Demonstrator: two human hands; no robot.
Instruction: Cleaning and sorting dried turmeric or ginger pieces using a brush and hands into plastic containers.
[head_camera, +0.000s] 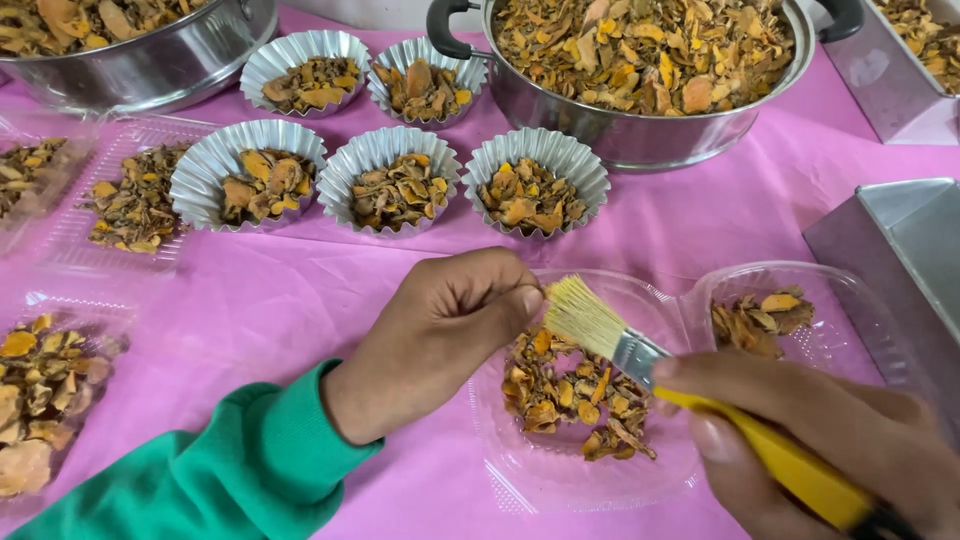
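My right hand (830, 440) grips a yellow-handled brush (770, 450) whose pale bristles (582, 315) point up-left over a clear plastic tray (560, 470). The tray holds a heap of dried orange-brown slices (575, 395). My left hand (450, 325), in a green sleeve, is closed with its fingertips pinched together right beside the bristles, above the heap. I cannot tell whether it pinches a slice. The tray's hinged other half (850, 300) lies to the right with a few slices (760, 320) in it.
Several fluted foil cups (535, 150) of the same slices stand on the pink cloth (280, 290) behind. Two large metal pots (640, 130) full of slices sit at the back. Filled clear trays (135, 205) lie at left, metal boxes (900, 240) at right.
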